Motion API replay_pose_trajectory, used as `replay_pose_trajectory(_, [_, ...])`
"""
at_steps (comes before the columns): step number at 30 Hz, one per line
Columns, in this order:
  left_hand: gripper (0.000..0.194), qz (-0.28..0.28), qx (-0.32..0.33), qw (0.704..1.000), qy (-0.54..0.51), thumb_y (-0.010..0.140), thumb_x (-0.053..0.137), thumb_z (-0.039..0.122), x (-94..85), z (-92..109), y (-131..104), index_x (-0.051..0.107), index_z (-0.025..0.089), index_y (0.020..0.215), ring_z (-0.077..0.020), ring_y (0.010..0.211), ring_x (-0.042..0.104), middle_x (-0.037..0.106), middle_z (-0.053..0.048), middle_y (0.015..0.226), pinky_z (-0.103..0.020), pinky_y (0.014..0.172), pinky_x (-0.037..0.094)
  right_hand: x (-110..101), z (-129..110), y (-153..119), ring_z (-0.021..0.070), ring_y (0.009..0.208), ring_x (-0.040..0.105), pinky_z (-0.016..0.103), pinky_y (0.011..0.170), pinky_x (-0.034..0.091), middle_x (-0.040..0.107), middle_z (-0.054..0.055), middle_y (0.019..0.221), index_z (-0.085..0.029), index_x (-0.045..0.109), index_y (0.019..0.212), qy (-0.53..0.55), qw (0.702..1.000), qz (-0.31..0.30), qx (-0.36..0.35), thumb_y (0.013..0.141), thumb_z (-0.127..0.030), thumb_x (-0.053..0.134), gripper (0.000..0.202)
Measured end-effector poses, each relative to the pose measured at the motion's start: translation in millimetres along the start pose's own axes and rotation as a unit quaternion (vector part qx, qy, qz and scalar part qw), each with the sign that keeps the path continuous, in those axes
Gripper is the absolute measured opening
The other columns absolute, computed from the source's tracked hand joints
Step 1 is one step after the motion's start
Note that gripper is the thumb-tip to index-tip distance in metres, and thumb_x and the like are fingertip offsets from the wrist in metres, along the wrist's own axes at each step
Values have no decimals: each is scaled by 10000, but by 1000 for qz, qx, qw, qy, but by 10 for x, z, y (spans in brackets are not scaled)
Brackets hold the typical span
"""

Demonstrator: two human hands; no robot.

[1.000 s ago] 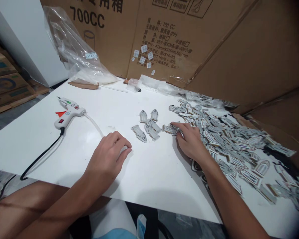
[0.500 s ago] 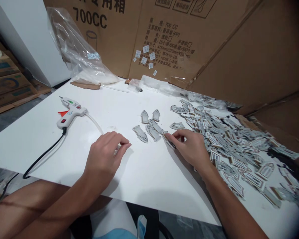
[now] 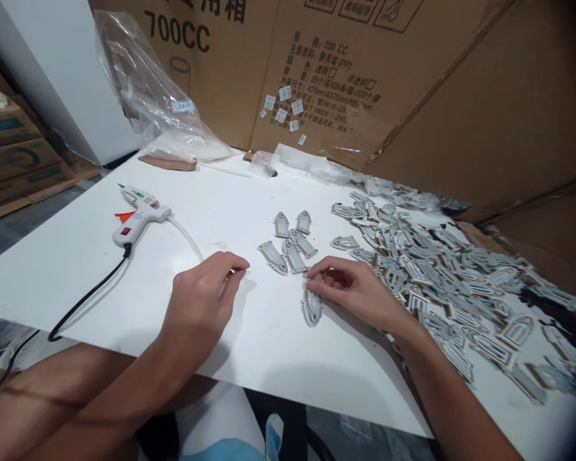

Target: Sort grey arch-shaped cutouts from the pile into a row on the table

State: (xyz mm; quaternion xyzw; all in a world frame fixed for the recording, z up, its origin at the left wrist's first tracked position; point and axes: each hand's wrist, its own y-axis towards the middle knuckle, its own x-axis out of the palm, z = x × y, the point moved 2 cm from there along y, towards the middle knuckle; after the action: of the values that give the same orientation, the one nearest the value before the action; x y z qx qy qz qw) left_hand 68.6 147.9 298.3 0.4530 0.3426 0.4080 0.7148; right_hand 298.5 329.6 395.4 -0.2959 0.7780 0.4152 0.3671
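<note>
Over the middle of the white table, my right hand (image 3: 348, 288) pinches the upper end of a small grey arched window-shaped piece (image 3: 311, 310), its pointed end towards me. Further left, my left hand (image 3: 204, 294) has thumb and fingertips pressed together; whatever may be between them is too small to make out. Just beyond both hands lies a small group of similar arched pieces (image 3: 271, 257), some overlapping. Another single piece (image 3: 344, 242) rests between that group and a large pile of such pieces (image 3: 427, 269) on the right.
A white hot glue gun (image 3: 141, 216) with a glue stick in its back lies at the left, its black cord running over the table edge. Clear plastic bags (image 3: 148, 96) and a small wrapped roll (image 3: 264, 162) sit along the back, before a large cardboard box (image 3: 240, 77).
My right hand has drawn the arched piece slightly left and turned it so its point faces me. My left hand stays pinched in nearly the same place. The view has shifted slightly.
</note>
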Motion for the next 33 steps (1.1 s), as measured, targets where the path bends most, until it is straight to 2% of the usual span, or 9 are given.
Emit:
replay_pose_trajectory(3, [162,-3,-10,1000,-3,1037,607,124,-5,10,7,720,229,1088,-152,775,727,798,12,950,-303,712,559,119,-83,-60,164,658,600,307,640,472,672,-17,751,-243,785,1058,94,992,-87,12,963,-427,843,215])
replay_pose_trajectory(6, [169,-7,-20,1000,-10,986,648,105,-4,20,11,728,238,1053,-173,811,721,798,11,944,-331,751,573,262,-176,-98,186,762,666,316,698,525,725,24,914,-250,795,1114,110,986,-123,-14,955,-364,852,203])
replay_pose_trajectory(10, [200,-17,-5,1000,-21,945,646,64,-3,44,21,731,244,947,-209,890,709,798,3,932,-365,786,566,437,-267,-103,191,825,641,309,677,510,731,60,1080,-263,812,1107,84,985,-121,-88,960,-335,843,167])
replay_pose_trajectory(14, [230,-20,-1,999,-49,934,649,33,9,83,22,748,240,945,-203,925,716,800,7,934,-364,820,570,531,-293,-109,164,732,545,307,628,421,692,22,938,-261,799,1049,49,989,-78,-119,997,-307,800,69])
replay_pose_trajectory(17, [214,-46,12,995,-88,950,656,42,56,136,-2,751,232,974,-182,900,733,806,7,951,-342,813,586,560,-297,-118,155,701,509,312,630,403,664,5,908,-270,773,1125,30,991,-59,-115,1031,-300,751,102])
replay_pose_trajectory(20, [194,-72,-9,989,-128,955,682,60,118,172,-38,763,231,995,-162,847,744,811,12,943,-312,789,610,558,-310,-123,170,744,555,314,648,431,667,23,953,-284,766,1226,11,992,-44,-117,1052,-327,717,187])
replay_pose_trajectory(23, [191,-84,-25,985,-150,953,700,65,169,183,-70,783,234,986,-158,838,750,820,11,936,-306,798,627,534,-312,-129,171,749,576,305,631,445,678,33,942,-281,798,1204,27,993,-54,-106,1058,-353,707,186])
replay_pose_trajectory(28, [206,-84,14,986,-143,968,709,64,202,175,-92,812,230,1034,-158,830,757,828,5,933,-306,759,611,503,-270,-153,127,636,604,280,546,499,696,18,1068,-335,784,1290,153,977,-148,-28,912,-331,891,393])
replay_pose_trajectory(33, [221,-79,60,988,-117,989,706,57,200,180,-106,812,238,1057,-163,828,766,843,13,939,-309,735,602,514,-233,-153,111,588,628,273,531,529,719,3,1055,-320,769,1275,182,970,-159,-10,807,-319,987,517])
